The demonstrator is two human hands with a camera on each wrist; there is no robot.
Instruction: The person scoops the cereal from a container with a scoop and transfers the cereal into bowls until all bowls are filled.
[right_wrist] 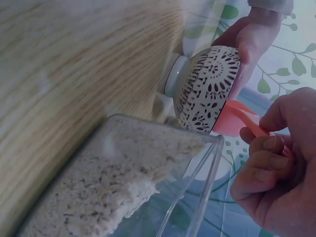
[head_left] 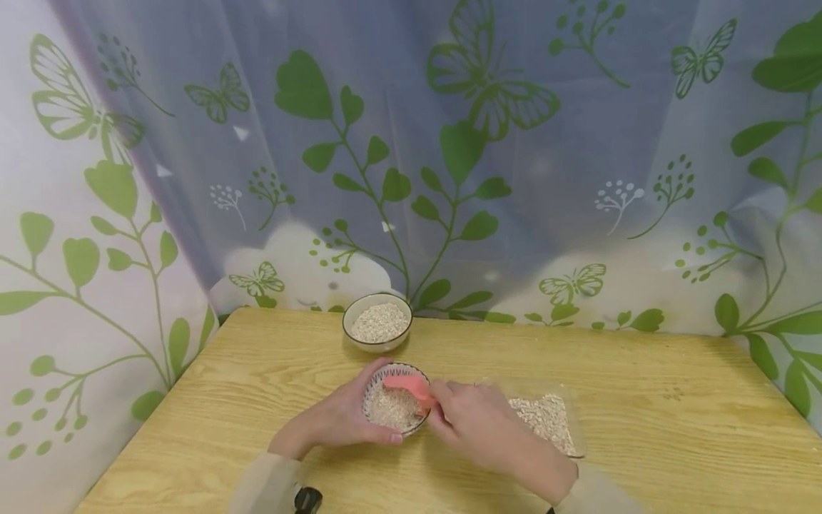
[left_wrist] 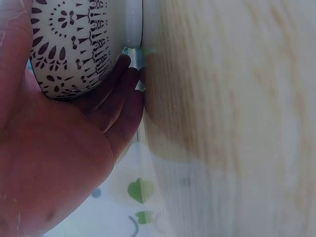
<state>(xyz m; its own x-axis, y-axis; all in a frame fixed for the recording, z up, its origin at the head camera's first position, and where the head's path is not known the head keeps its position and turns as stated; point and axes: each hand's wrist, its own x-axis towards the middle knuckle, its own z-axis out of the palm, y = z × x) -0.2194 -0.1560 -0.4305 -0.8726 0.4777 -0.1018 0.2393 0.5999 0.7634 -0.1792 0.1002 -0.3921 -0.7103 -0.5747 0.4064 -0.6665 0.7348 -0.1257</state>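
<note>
Near the table's (head_left: 257,371) front edge, the left hand (head_left: 334,421) cups the patterned bowl (head_left: 393,407), already holding oats, while the right hand (head_left: 481,425) pinches a pink spoon (head_left: 411,387) over it, with more oats apparently left in the clear container (head_left: 546,417) alongside.

Plain bowl (head_left: 377,322) w/ oats at table (head_left: 674,400) back edge, butterfly curtain (head_left: 488,143) behind.

Patterned bowl (head_left: 396,408): white, dark lace-like teardrop print outside. Spoon (head_left: 411,387): salmon pink. Plain bowl (head_left: 377,322): cream with dark rim. Oats (head_left: 546,420): pale beige, in a clear tray (right_wrist: 197,163). Desk (head_left: 642,400): light yellow woodgrain. Curtain (head_left: 411,143): pale lilac-white, green leaves and butterflies.
</note>
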